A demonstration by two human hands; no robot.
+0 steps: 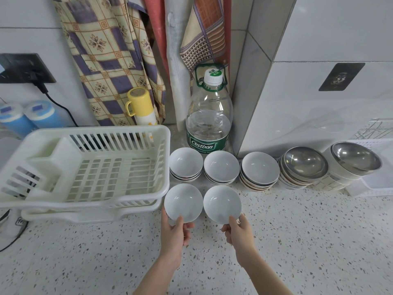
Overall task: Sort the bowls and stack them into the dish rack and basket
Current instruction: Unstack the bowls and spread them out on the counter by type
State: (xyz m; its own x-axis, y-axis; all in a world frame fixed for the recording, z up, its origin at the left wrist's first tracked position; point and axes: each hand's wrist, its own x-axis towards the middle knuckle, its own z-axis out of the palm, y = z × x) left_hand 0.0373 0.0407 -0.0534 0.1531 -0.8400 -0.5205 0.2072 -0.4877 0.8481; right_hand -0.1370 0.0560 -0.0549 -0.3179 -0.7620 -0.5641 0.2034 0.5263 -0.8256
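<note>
Two white ceramic bowls are being held at once — the left bowl (183, 202) is being pinched at its near rim by the left hand (175, 233), the right bowl (222, 203) likewise by the right hand (239, 232), thumbs inside. They are being kept just beside the empty white dish rack (89, 167) at the left, probably for loading there. Further stacks of white bowls (221, 167) and steel bowls (305, 165) are waiting in the far row, toward the basket (372, 188) at the right.
</note>
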